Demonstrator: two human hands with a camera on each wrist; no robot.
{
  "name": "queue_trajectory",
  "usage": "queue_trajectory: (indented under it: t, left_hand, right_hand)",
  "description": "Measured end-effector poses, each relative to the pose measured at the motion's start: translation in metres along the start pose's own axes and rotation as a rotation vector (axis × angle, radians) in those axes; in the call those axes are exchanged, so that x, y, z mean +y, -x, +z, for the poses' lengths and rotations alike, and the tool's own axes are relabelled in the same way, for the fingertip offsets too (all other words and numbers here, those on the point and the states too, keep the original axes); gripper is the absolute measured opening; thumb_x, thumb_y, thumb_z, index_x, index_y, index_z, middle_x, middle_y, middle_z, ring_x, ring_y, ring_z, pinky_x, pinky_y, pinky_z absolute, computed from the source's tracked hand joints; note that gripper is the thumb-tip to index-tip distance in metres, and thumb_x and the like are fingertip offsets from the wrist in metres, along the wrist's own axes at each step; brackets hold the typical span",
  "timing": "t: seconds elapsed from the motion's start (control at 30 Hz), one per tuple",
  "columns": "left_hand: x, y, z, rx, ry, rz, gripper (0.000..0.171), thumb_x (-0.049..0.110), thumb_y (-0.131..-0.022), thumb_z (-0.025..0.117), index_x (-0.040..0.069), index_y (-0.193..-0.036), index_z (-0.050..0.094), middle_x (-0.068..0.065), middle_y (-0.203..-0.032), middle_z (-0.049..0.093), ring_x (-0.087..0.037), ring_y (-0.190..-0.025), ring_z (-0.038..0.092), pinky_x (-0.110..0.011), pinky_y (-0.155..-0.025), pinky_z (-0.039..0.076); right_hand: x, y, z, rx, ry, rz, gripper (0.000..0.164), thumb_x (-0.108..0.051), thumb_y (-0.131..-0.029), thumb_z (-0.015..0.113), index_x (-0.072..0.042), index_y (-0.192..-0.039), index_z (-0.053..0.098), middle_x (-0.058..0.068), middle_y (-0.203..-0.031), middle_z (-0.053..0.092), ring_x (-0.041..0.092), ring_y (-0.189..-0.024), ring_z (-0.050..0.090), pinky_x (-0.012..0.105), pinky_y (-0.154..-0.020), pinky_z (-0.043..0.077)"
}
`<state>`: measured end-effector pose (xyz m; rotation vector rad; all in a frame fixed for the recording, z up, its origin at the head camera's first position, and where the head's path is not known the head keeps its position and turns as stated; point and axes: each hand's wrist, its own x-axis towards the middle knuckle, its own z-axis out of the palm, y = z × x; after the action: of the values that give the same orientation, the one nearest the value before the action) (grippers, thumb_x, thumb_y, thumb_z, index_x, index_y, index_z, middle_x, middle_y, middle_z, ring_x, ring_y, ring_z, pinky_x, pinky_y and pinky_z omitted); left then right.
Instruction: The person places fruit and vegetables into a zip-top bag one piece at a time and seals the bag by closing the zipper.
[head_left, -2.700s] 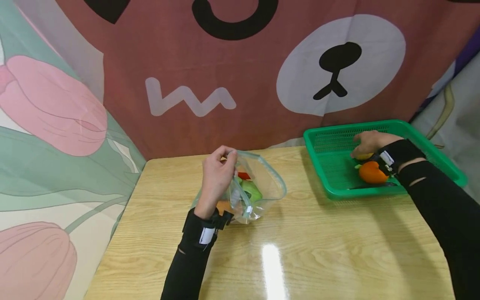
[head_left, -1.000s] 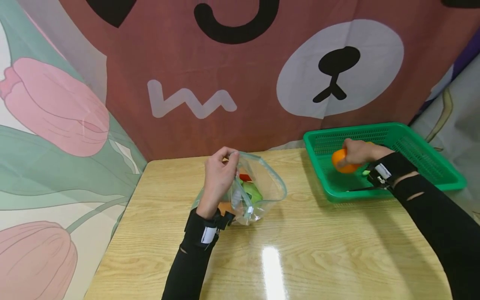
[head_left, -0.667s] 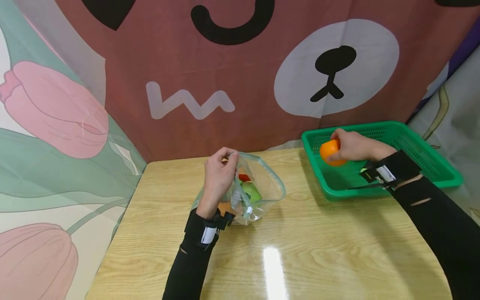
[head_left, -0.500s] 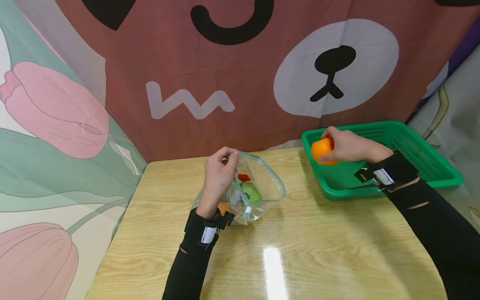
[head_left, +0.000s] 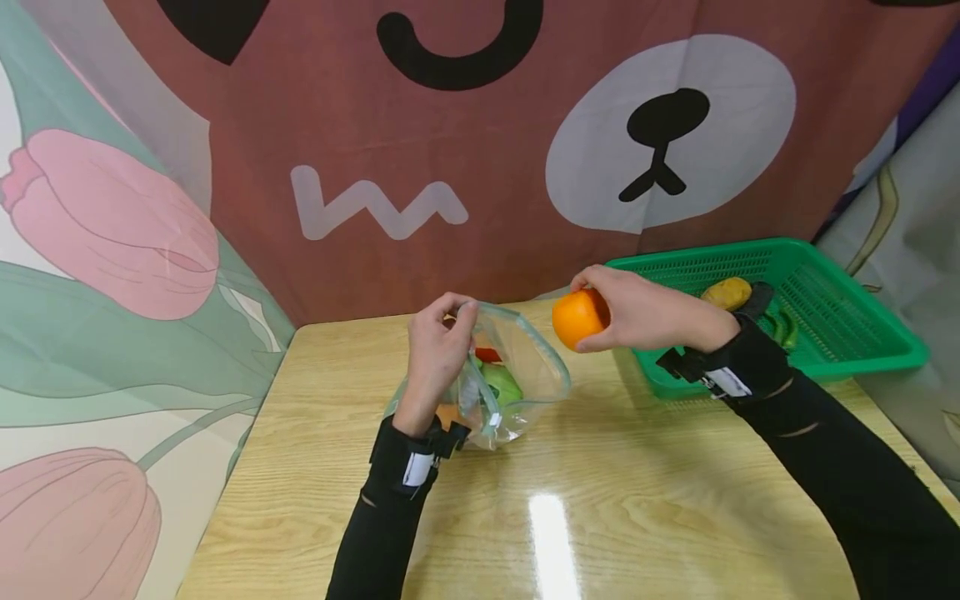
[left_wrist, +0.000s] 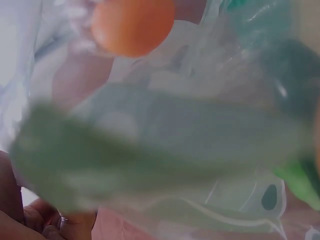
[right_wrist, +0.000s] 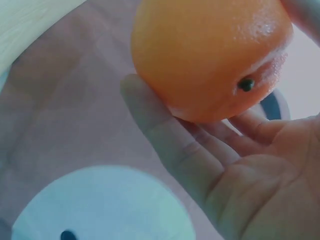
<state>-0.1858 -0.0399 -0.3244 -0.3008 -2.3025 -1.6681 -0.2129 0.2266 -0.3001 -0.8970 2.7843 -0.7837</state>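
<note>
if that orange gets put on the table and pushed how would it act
The orange would probably roll, being nearly round, though the dimpled stem end could make it wobble. Its shiny skin may be slippery in the right hand.

One orange [head_left: 580, 319], one clear bag [head_left: 536, 367] and one green basket [head_left: 851, 323] share one counter [head_left: 637, 483] with my two sets of fingers.

I count one left set, my left fingers [head_left: 465, 319], and one right set, my right fingers [head_left: 592, 276]. The basket shows one yellow piece [head_left: 726, 294], one dark piece [head_left: 757, 297] and at least one slender green piece [head_left: 787, 327]. Through the plastic I make out one red piece [head_left: 487, 355] and one light-green piece [head_left: 504, 383]; the bag's full tally is hidden. I wear two black sleeves [head_left: 847, 483] and two wrist straps [head_left: 750, 360]. Two pink tulips [head_left: 112, 225] are printed behind.
</note>
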Motion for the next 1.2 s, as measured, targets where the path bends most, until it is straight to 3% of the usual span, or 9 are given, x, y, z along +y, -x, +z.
queue_trajectory:
  t: [0.23, 0.43, 0.8, 1.03, 1.2]
  left_hand:
    - [-0.002, 0.0, 0.0, 0.009, 0.0, 0.01, 0.02, 0.019, -0.095, 0.058, 0.004, -0.095, 0.07, -0.006, -0.068, 0.053, -0.019, -0.047, 0.051, -0.026, -0.042, 0.037]
    - [-0.002, 0.0, 0.0, 0.016, -0.024, 0.008, 0.018, 0.018, -0.096, 0.057, 0.004, -0.093, 0.068, -0.007, -0.071, 0.053, -0.023, -0.048, 0.048, -0.025, -0.044, 0.04]
    - [-0.003, -0.003, 0.001, 0.026, -0.026, 0.019, 0.02, 0.02, -0.095, 0.058, 0.003, -0.093, 0.068, -0.008, -0.072, 0.054, -0.022, -0.048, 0.049, -0.028, -0.046, 0.044]
    - [-0.004, -0.004, 0.0, 0.033, -0.034, 0.024, 0.02, 0.02, -0.096, 0.056, 0.003, -0.094, 0.068, -0.008, -0.071, 0.054, -0.024, -0.049, 0.048, -0.028, -0.045, 0.043]
    - [-0.004, -0.004, 0.0, 0.052, -0.033, 0.021, 0.019, 0.02, -0.095, 0.057, 0.005, -0.091, 0.068, -0.007, -0.07, 0.055, -0.023, -0.048, 0.048, -0.027, -0.045, 0.042]
  right_hand:
    - [-0.025, -0.011, 0.015, 0.018, 0.033, -0.116, 0.063, -0.029, -0.073, 0.082, -0.005, -0.12, 0.046, 0.009, -0.116, 0.045, 0.022, -0.091, 0.053, 0.033, -0.075, 0.051]
    - [-0.041, -0.021, 0.029, -0.016, 0.028, -0.205, 0.064, -0.03, -0.073, 0.083, -0.006, -0.121, 0.048, 0.005, -0.115, 0.047, 0.019, -0.093, 0.052, 0.031, -0.078, 0.051]
    - [-0.055, -0.036, 0.05, -0.067, 0.064, -0.283, 0.065, -0.031, -0.075, 0.081, -0.007, -0.126, 0.049, 0.003, -0.117, 0.048, 0.015, -0.096, 0.052, 0.028, -0.08, 0.05]
    - [-0.063, -0.041, 0.059, -0.053, 0.12, -0.331, 0.076, -0.031, -0.076, 0.08, -0.003, -0.136, 0.044, 0.008, -0.133, 0.047, 0.018, -0.102, 0.055, 0.028, -0.082, 0.051]
    - [-0.064, -0.045, 0.069, 0.002, 0.145, -0.36, 0.075, -0.027, -0.075, 0.08, -0.002, -0.136, 0.043, 0.007, -0.134, 0.046, 0.018, -0.104, 0.053, 0.027, -0.083, 0.05]
